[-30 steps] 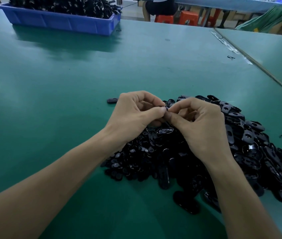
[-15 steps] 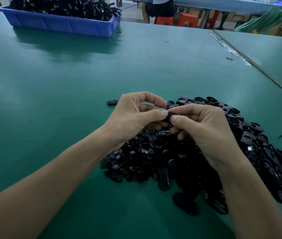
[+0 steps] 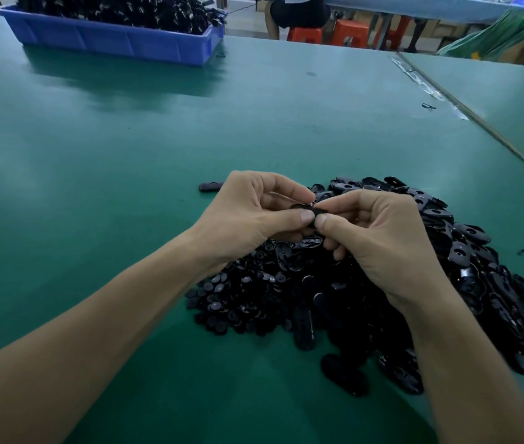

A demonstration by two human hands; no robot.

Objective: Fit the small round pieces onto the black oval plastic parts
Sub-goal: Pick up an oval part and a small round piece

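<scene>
Since a second ago the thumbs have parted a little, and a black oval part (image 3: 306, 216) that was hidden behind the fingertips now shows between them. The left hand (image 3: 254, 219) pinches one end of that part between curled thumb and forefinger. The right hand (image 3: 382, 241) pinches the other end the same way, so both hands are clamped on it and their thumb tips nearly meet. Whether a round piece sits under the fingertips cannot be made out.

The held part is raised above the green surface (image 3: 94, 203). Directly under both hands and spreading out past the right wrist lies the pile of oval parts (image 3: 478, 267). Below the left wrist, on the near side of that pile, is a heap of small round pieces (image 3: 235, 293), touching the ovals. A lone oval part (image 3: 211, 186) lies on the surface just beyond the left hand's knuckles. Well beyond the left hand, at the far edge, stands a blue tray (image 3: 110, 41) heaped with black parts. Orange stools (image 3: 305, 35) stand past the surface, far beyond both hands.
</scene>
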